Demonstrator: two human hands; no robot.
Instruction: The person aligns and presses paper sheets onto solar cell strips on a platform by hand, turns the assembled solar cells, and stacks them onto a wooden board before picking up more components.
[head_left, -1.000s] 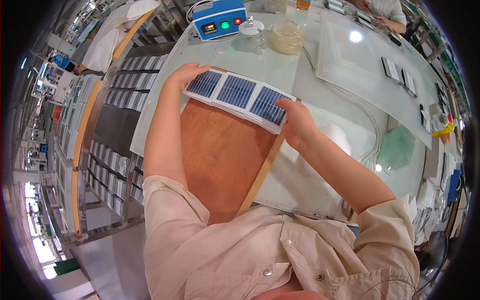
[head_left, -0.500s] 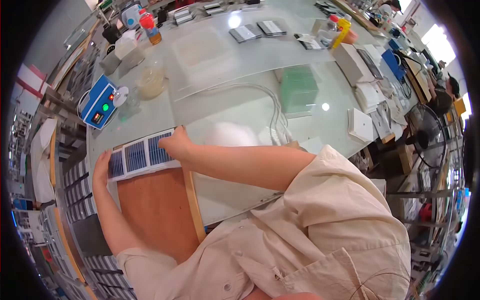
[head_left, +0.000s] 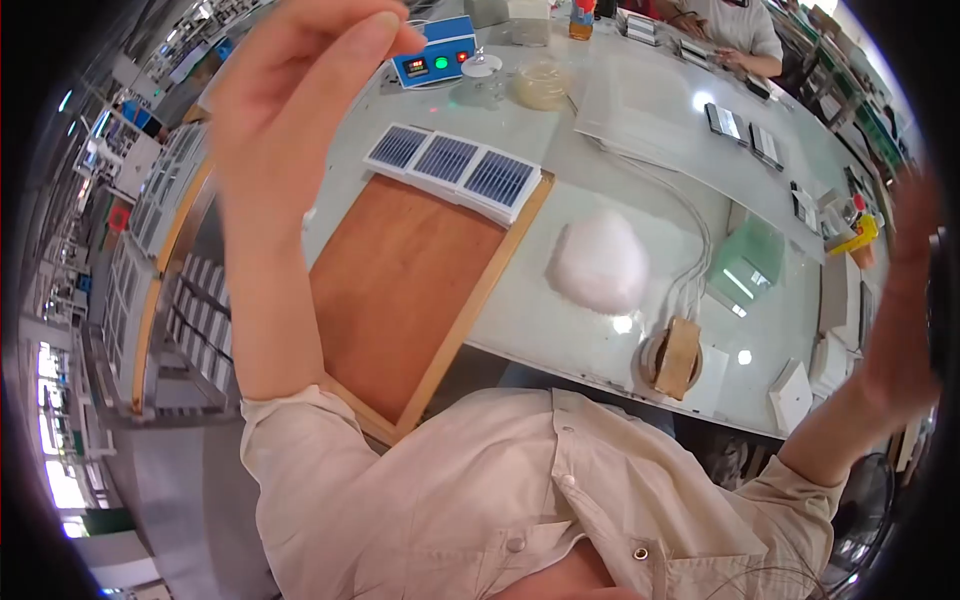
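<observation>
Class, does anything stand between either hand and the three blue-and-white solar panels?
Nothing visible blocks the left hand from the panels. Between the right hand and them lie a green translucent block, pale cables and a white rounded mound, though the hand could probably pass above.

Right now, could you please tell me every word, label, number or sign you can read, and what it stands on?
Nothing can be read with certainty.
Blue control box: lit characters on its display, too small to read.
Amber bottle: any print too small.
Yellow item: any print too blurred.
Solar panels: no lettering visible.
</observation>
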